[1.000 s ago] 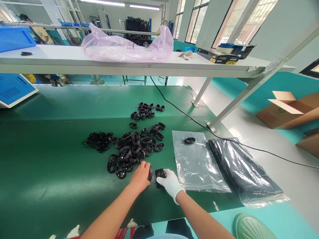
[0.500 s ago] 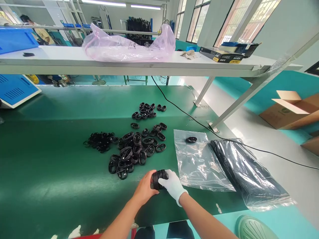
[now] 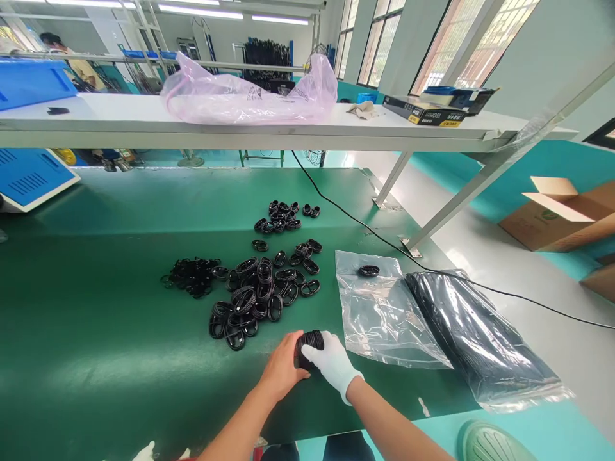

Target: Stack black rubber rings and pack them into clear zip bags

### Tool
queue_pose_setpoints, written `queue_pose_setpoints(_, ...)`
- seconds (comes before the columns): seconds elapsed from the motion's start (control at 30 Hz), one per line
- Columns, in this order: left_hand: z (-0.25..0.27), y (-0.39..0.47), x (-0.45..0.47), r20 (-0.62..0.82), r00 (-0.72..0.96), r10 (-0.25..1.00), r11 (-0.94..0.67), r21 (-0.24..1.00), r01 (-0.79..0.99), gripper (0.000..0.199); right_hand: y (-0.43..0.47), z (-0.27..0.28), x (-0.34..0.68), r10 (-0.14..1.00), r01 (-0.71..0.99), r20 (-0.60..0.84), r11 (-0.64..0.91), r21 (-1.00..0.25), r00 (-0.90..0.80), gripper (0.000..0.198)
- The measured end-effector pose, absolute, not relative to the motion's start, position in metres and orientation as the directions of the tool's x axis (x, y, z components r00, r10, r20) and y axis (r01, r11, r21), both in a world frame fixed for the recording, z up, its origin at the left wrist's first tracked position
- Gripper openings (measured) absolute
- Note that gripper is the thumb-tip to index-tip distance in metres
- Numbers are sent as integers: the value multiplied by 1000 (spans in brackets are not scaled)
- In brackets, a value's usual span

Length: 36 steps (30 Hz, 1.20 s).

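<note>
Between my two hands, low over the front of the green table, is a stack of black rings (image 3: 310, 341) pressed together side by side. My bare left hand (image 3: 284, 363) grips its left end, thumb below and fingers behind. On the right end, my white-gloved right hand (image 3: 330, 360) is closed around it. Ahead and to the left lies a heap of similar black oval rings (image 3: 259, 291). A tangle of thin, small black pieces (image 3: 192, 275) lies beside that heap. One black oval piece (image 3: 369, 271) rests on a flat clear plastic bag (image 3: 384, 320) to the right.
A filled plastic bag of dark material (image 3: 475, 333) lies by the table's right edge. A black cable (image 3: 350, 216) crosses the table. Over the back runs a white shelf (image 3: 230, 136) bearing a pink plastic bag (image 3: 250, 102). Smaller ring groups (image 3: 278, 218) sit further back.
The stack of rings between my hands has turned slightly, and both hands have shifted a little to the right with it. The heaps and bags stay in place.
</note>
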<state>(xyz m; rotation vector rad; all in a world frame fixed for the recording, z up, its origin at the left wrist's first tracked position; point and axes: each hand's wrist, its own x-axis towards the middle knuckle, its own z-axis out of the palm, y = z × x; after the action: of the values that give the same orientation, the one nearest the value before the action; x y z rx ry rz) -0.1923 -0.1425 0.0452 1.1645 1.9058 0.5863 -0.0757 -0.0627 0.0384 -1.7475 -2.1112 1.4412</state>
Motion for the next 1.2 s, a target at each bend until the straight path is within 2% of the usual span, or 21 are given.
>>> queue_pose_setpoints(0.17, 53, -139, -195, -390, -211, 896, 435, 683, 586, 81, -62, 34, -79, 827, 781, -471, -65, -621, -306, 43)
queue_pose_setpoints(0.23, 59, -138, -204, -389, -203, 899, 426, 661, 618, 71, -64, 33, -80, 833, 777, -466, -71, -625, -298, 43)
queue_pose_setpoints(0.27, 62, -136, -209, -386, -254, 887, 453, 617, 643, 60, -65, 34, -80, 832, 779, -472, -79, -622, -292, 43)
queue_pose_setpoints(0.37, 65, -126, -227, -330, -504, 798, 594, 294, 749, 32, -68, 37, -81, 821, 795, -502, -101, -598, -273, 43)
queue_pose_setpoints(0.43, 63, -119, -233, -287, -551, 784, 600, 120, 791, 26, -68, 39, -82, 812, 802, -519, -111, -586, -267, 43)
queue_pose_setpoints(0.47, 62, -118, -233, -288, -527, 799, 571, 90, 816, 24, -68, 39, -82, 809, 802, -523, -114, -587, -268, 42)
queue_pose_setpoints(0.6, 61, -132, -221, -326, -434, 840, 487, 99, 868, 22, -68, 37, -82, 818, 796, -508, -107, -596, -270, 38)
queue_pose_setpoints(0.7, 69, -145, -211, -369, -424, 827, 481, 74, 874, 19, -68, 35, -82, 822, 792, -502, -108, -600, -269, 38)
queue_pose_setpoints(0.87, 76, -132, -209, -319, -383, 867, 417, 45, 908, 63, -68, 35, -83, 828, 791, -499, -118, -601, -256, 38)
queue_pose_setpoints(0.97, 72, -120, -211, -388, -365, 846, 417, 57, 907, 64, -67, 37, -84, 823, 798, -512, -126, -589, -248, 40)
queue_pose_setpoints(1.07, 69, -118, -216, -412, -388, 825, 462, 97, 881, 66, -67, 40, -83, 822, 797, -506, -114, -594, -260, 40)
queue_pose_setpoints(1.2, 74, -124, -223, -455, -315, 833, 453, 233, 860, 73, -67, 42, -81, 831, 791, -477, -76, -607, -286, 41)
